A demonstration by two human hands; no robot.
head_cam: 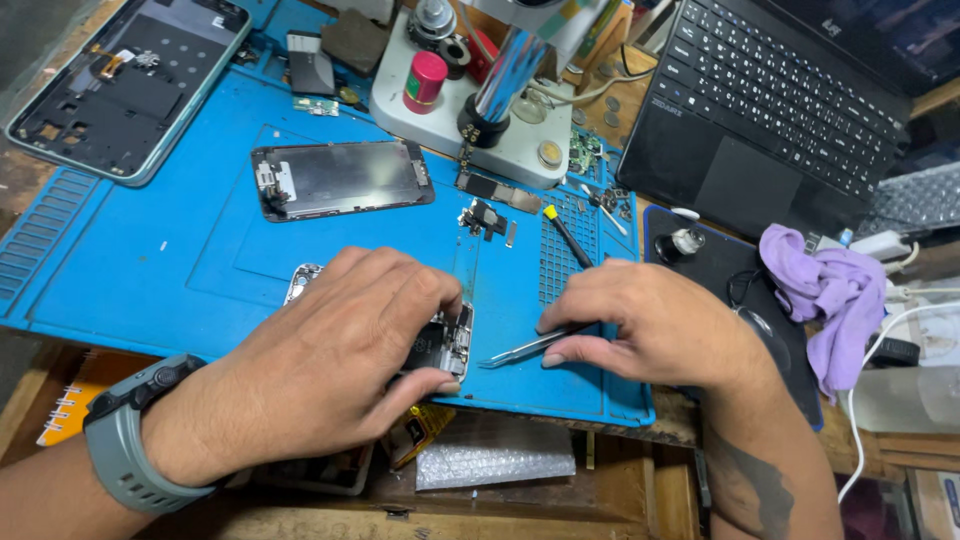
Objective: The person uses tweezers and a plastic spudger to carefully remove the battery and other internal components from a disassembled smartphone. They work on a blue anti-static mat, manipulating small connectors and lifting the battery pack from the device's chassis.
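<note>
1. Phone (455,340), opened and stripped, lies on the blue mat (150,250) almost wholly under the left hand (340,350); only its metal corner at the far left and its exposed right edge show.

2. Mat spreads well beyond both hands; a laptop (790,100) stands far right of the grip, a larger open phone shell (125,85) far left and up.

3. Microscope base (470,110) stands straight beyond the hands, a red cap (425,80) on it.

4. Left hand, a grey watch (135,440) at the wrist, clamps the phone from above, thumb curled against its near edge and fingers closed over its top.

5. Right hand (660,325) pinches tweezers (525,347) between thumb and fingers; the tips point left, just beside the phone's open edge, apparently not yet touching.

6. Removed screen (340,178) lies face down beyond the left hand, well apart from it.

7. Purple cloth (830,290) sits right of the right hand, on a dark pad.

8. Small loose parts (485,215) and a yellow-tipped tool (568,235) lie between the hands and the microscope base.

9. Judgement: the step looks like fine picking inside the phone. It would go best with the left hand pinning the body flat, the right wrist resting on the mat, and the tweezers coming in low and slow so the tips do not scrape neighbouring parts.
</note>
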